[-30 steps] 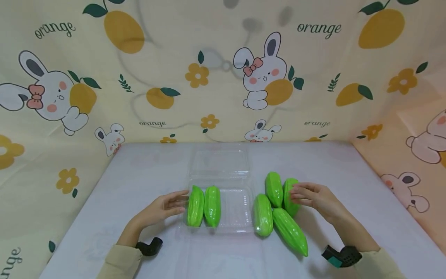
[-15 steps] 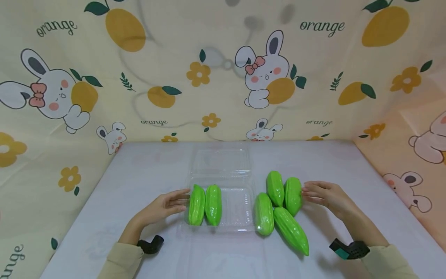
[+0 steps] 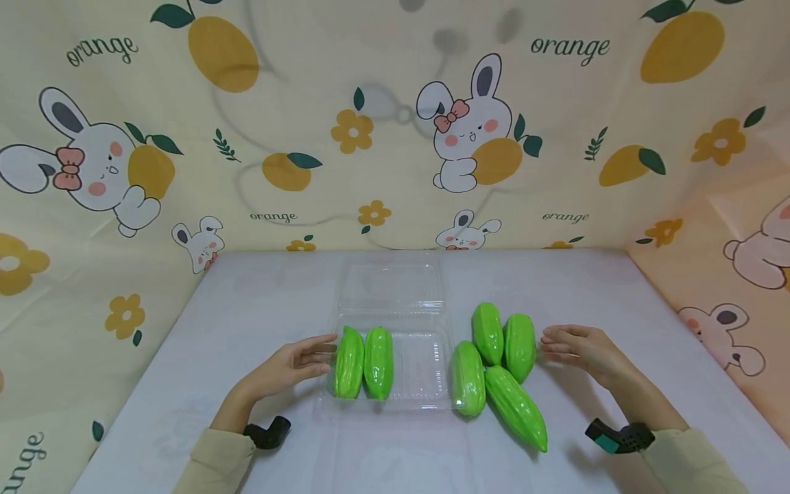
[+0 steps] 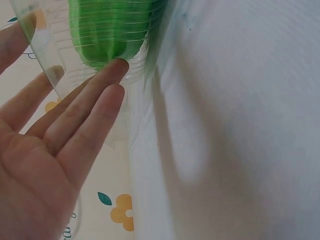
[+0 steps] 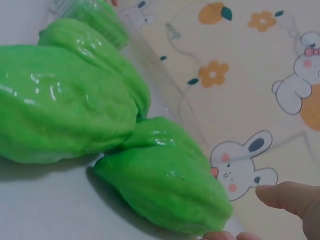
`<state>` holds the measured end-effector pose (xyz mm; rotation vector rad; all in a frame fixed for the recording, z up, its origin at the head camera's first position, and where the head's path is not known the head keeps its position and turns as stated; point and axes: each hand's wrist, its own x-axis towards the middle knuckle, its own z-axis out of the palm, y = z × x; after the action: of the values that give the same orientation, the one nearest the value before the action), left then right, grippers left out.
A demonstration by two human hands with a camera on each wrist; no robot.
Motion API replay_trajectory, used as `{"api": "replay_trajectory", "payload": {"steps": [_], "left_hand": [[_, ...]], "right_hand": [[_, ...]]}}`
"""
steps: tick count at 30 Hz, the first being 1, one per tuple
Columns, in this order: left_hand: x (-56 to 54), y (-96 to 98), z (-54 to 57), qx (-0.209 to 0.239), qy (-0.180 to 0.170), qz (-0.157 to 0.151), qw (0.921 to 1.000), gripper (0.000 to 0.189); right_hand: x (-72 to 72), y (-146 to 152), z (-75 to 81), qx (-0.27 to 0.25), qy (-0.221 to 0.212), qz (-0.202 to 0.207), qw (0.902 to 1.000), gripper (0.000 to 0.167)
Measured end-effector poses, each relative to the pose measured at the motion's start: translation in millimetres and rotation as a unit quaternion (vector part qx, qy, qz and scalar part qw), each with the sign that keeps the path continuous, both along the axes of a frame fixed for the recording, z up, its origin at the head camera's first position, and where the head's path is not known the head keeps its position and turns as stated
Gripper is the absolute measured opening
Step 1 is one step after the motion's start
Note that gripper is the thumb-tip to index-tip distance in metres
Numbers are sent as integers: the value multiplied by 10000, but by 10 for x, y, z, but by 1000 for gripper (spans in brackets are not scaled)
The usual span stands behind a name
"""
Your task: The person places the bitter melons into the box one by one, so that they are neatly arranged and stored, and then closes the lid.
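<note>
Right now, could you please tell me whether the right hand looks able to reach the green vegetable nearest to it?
Probably yes: the right hand looks empty, its fingers point towards that vegetable from the side, and nothing visible stands between them.

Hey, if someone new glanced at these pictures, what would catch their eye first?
Probably the two glossy green gourd-like pieces in the clear open container, with four more pieces clustered at its right side. Next, the left hand at the container's left side and the right hand to the right of the cluster. Behind the table, the printed bunny backdrop stands out too.
</note>
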<state>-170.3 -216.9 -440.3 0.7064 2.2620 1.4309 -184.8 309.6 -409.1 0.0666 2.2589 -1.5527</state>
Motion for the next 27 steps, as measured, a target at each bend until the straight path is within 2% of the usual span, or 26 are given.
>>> {"api": "replay_trajectory", "payload": {"steps": [7,8,11,15,21,27], "left_hand": [[0,10,-1,-39,-45,57,10000,64],[-1,9,0,-44,-28,30,10000,64],[0,11,5,-3,-94,46,9999,64],[1,16,6,60,-136,37,9999,64],[0,17,-2,42,-101,2,9999,63],[-2,22,-7,43,-125,13,9999,63]], "right_hand": [[-43,73,-104,-225,-119,111,9996,61],[-55,89,-128,-386,-111,171,9990,57],[-80,92,-187,-385,-83,244,9989,61],[-86,14,-204,-226,-197,25,9995,70],[-93,-58,-206,-349,-339,-79,9988,67],[-99,-104,-210,-197,-368,-200,9989,73]]}}
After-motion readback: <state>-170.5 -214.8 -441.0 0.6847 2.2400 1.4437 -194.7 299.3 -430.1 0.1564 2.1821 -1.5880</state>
